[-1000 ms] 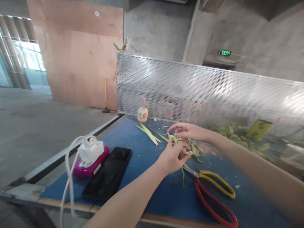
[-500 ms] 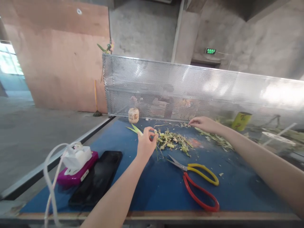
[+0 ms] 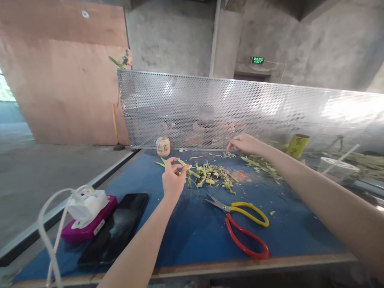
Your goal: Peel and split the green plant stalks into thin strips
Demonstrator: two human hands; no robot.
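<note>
My left hand (image 3: 174, 180) pinches a pale green plant stalk (image 3: 183, 163) between thumb and fingers, with green leaf blades (image 3: 160, 162) showing behind the hand. Just right of it lies a heap of plant trimmings (image 3: 213, 174), cut stems and shreds mixed together. My right hand (image 3: 244, 144) hovers over thin dry strands (image 3: 229, 155) near the perforated panel, its fingertips apart and nothing visible between them. In front of the heap, scissors (image 3: 237, 220) with one yellow and one red handle rest on the blue tabletop (image 3: 192, 236), blades slightly parted.
A black phone (image 3: 118, 228) and a purple power strip (image 3: 90, 224) with white plugs and cables occupy the left. A pale twine roll (image 3: 163, 147) stands at the back, before the perforated metal panel (image 3: 186, 104). Flat leaves (image 3: 264, 168), a yellow can (image 3: 298, 145) and a lidded cup (image 3: 337, 168) are rightward.
The right hand has risen slightly off the dry strands, and its fingers have spread. The left hand has turned a little with the stalk still in it. The whole view has shifted slightly.
</note>
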